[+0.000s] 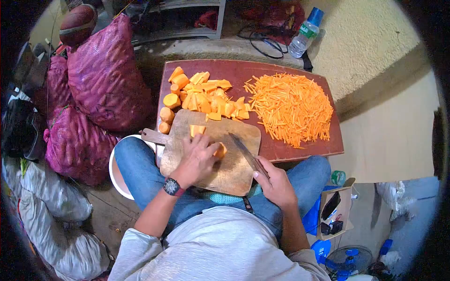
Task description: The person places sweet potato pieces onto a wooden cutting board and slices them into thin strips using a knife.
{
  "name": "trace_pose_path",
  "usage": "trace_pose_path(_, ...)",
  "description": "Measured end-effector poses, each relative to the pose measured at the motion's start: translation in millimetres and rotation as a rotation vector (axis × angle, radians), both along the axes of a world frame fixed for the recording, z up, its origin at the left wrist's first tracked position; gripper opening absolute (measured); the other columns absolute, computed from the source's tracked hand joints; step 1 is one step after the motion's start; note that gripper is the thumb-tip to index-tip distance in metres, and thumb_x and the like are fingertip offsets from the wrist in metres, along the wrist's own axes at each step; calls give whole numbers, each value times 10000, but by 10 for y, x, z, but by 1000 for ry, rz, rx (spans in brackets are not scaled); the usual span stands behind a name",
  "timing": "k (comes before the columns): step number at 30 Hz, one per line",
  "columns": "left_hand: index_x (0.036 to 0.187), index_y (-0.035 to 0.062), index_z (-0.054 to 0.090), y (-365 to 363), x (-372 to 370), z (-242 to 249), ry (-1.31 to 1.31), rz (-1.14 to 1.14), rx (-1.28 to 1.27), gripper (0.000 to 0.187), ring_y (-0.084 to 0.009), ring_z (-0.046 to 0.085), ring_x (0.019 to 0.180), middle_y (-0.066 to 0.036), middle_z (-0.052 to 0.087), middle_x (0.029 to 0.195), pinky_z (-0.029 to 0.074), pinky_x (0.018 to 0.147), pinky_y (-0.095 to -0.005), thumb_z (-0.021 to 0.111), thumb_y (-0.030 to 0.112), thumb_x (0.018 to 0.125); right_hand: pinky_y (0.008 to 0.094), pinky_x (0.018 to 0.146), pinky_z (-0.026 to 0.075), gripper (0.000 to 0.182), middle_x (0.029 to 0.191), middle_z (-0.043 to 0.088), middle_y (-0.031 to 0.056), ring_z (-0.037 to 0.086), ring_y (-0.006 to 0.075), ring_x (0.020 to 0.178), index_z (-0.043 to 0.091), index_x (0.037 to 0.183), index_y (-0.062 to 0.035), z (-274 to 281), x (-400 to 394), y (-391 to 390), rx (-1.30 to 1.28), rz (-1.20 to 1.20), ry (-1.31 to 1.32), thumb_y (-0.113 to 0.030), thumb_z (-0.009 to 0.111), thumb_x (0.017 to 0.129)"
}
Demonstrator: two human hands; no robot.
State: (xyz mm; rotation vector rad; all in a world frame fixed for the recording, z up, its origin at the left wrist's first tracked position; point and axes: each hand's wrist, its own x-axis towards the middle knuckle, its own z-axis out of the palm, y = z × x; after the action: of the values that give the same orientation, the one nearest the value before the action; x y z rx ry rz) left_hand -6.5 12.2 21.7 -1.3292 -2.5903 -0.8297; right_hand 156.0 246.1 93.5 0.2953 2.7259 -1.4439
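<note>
My left hand [199,157], with a watch on its wrist, is closed over a carrot piece [220,150] on the wooden cutting board [229,180]. Its fingers hide part of that piece. Just beyond the fingertips lies another carrot piece [197,130]. In my right hand [276,184] is the handle of a knife [244,151], whose blade slants up and left above the right half of the board, apart from the held piece. The board rests across my lap and on the edge of a reddish-brown table [243,75].
On the table are cut carrot chunks [206,96] at left and a heap of carrot strips [295,110] at right. Purple mesh sacks [105,75] stand on the left, near a white basin [115,171]. A water bottle [305,35] stands behind, by the wall.
</note>
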Motion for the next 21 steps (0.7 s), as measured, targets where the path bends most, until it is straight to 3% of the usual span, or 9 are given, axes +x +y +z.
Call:
trace_pose_path(1,1187,73,742,14,60,3,1,-19,-39,394,-324,589,1149,-121,639,1099,398,969,-487,786,118,798,526,925,568,442,1158,734,315,703,500,1141,567,1464,-33,-16,0,2,-7,-4,0,-183,645,1056)
trace_pose_path(3,1199,69,742,58,205,-12,1,-45,-85,407,-325,588,1139,-124,631,1087,399,958,-482,783,117,796,409,962,569,477,1201,744,294,755,385,1168,572,1466,44,-35,5,-1,34,8,-20,-109,670,1025)
trace_pose_path(7,1236,59,727,89,319,2,64,-34,-64,449,-341,594,1097,-136,623,1132,424,926,-485,786,89,792,405,959,571,479,1194,742,302,758,382,1156,570,1463,60,64,-1,-49,-31,8,-60,-110,668,1026)
trace_pose_path(9,1238,50,720,57,268,44,-50,76,58,454,-350,601,1070,-137,639,1130,448,910,-485,802,75,792,513,900,574,442,1159,730,313,710,498,1121,566,1454,-26,25,45,-74,-29,9,6,-151,664,1042)
trace_pose_path(10,1246,41,713,28,221,7,-84,93,92,462,-357,609,1057,-130,657,1096,467,898,-476,820,76,798,513,900,574,442,1159,730,313,710,498,1121,566,1454,-26,25,76,-89,-34,6,4,-151,664,1042)
trace_pose_path(12,1236,40,716,-16,183,7,-109,82,96,441,-355,613,1042,-128,661,1072,467,896,-469,819,77,809,408,929,577,467,1150,750,291,770,388,1099,570,1454,65,60,114,-117,-44,-8,-19,-119,664,1036)
trace_pose_path(16,1192,40,729,7,266,-35,-117,82,110,370,-351,617,997,-127,669,1043,461,873,-466,821,81,835,411,904,580,453,1112,751,277,776,380,1058,571,1451,56,68,77,-158,-85,8,-83,-112,658,1040)
trace_pose_path(18,1176,41,733,40,335,-44,-160,76,94,350,-347,616,984,-128,665,1034,454,863,-466,823,85,840,521,876,574,425,1110,723,309,715,498,1084,567,1445,-19,-3,1,-133,-57,63,-7,-164,651,1054)
trace_pose_path(21,1143,43,741,89,411,-30,-201,70,125,317,-335,614,959,-115,647,994,439,839,-465,836,112,848,526,870,574,417,1106,723,308,714,500,1075,577,1429,-13,33,-79,-116,-115,31,-6,-168,657,1050)
